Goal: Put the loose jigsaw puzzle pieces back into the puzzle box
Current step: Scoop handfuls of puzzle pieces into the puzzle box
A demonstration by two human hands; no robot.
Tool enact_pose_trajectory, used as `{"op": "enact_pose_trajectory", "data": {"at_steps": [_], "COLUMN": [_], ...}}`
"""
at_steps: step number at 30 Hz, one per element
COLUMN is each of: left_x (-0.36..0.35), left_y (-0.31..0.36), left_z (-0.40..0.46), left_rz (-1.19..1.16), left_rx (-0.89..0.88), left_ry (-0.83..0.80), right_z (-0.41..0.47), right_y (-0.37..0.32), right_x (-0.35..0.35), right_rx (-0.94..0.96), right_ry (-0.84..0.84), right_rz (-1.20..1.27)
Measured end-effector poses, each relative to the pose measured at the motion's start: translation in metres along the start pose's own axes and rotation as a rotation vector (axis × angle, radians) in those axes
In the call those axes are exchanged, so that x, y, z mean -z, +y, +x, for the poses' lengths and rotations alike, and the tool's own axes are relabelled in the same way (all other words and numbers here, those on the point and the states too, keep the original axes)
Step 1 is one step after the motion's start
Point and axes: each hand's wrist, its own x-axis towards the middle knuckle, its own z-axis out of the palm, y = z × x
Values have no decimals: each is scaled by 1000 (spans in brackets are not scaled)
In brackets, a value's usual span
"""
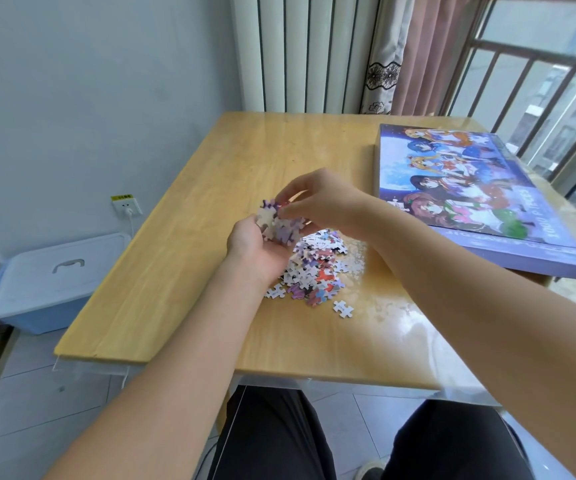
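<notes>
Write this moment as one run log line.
left hand: holds pieces | right hand: pinches pieces | pile: table | box: closed

A handful of jigsaw puzzle pieces (281, 225), mostly lilac and pale grey-white, sits stacked in the cupped left hand (262, 245), while the right hand (321, 202) pinches the top of the stack from above. Beneath the hands, a loose pile of pieces (314, 268) lies on the wooden counter (182, 254), many turned white side up, others showing red, purple and black print. One stray piece (343, 309) lies white side up just beside the pile's near edge. The puzzle box (480, 199), purple with cartoon figures on its closed lid, lies flat on the counter's right side, well apart from the pile.
</notes>
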Motion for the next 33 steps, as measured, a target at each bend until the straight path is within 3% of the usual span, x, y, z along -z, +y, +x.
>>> {"op": "enact_pose_trajectory", "data": {"at_steps": [7,11,13,27,33], "left_x": [-1,11,16,16,6], "left_y": [-2,4,8,6,-7], "left_z": [3,5,5,-12,-17], "left_rz": [-106,-121,-143,-78,-70], "left_rx": [39,-16,-26,-46,-10], "left_ry": [77,103,92,71,50], "right_z": [-15,-33,-36,-31,-22], "right_y": [11,31,39,28,16], "right_x": [10,18,8,2,15], "right_rx": [221,41,30,174,236], "right_ry": [201,-107,-160,67,232], "right_rz": [-420,-698,-779,-809,-410]}}
